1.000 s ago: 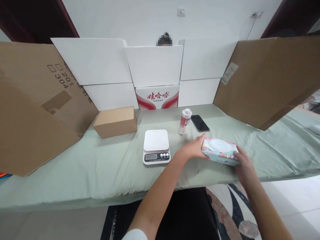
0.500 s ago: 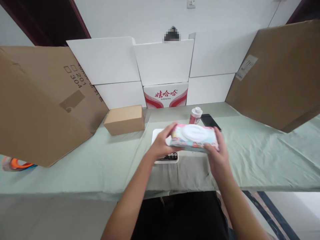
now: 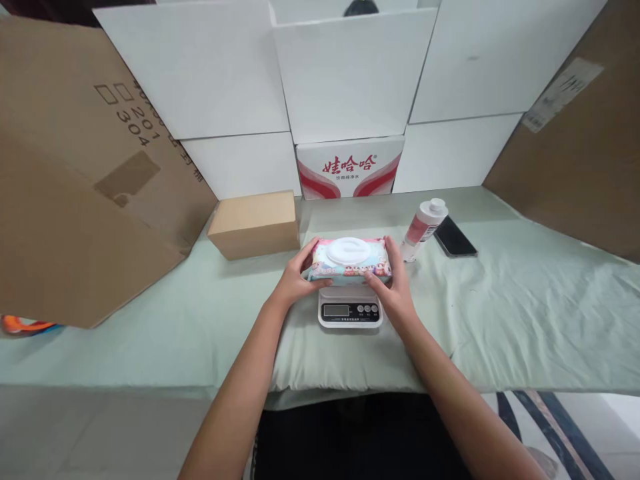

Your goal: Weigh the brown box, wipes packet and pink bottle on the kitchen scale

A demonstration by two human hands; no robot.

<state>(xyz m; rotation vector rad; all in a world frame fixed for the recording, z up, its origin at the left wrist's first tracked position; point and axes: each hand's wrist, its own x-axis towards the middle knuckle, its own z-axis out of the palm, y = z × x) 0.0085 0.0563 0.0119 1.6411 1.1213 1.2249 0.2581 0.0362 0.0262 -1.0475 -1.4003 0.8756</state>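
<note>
Both hands hold a pack of wet wipes (image 3: pixel 349 259) level, its white lid facing up. My left hand (image 3: pixel 296 277) grips the left end, with the thumb along the front side. At the right end my right hand (image 3: pixel 395 280) has its fingers wrapped round, thumb on the front edge. Directly beneath the pack is a white kitchen scale (image 3: pixel 351 320); its dark display and buttons show in front, while its top is mostly covered. Whether the pack rests on the scale I cannot tell.
Right of the pack stands a white and pink bottle (image 3: pixel 423 227), with a black phone (image 3: pixel 454 237) beside it. A brown cardboard box (image 3: pixel 255 227) sits to the left. White boxes (image 3: pixel 350 80) wall the back, and large cardboard panels (image 3: pixel 60 187) flank the green-clothed table (image 3: pixel 150 347).
The wipes pack has moved left, both hands with it, and is now over the scale. The camera view has tipped down and come closer to the table.
</note>
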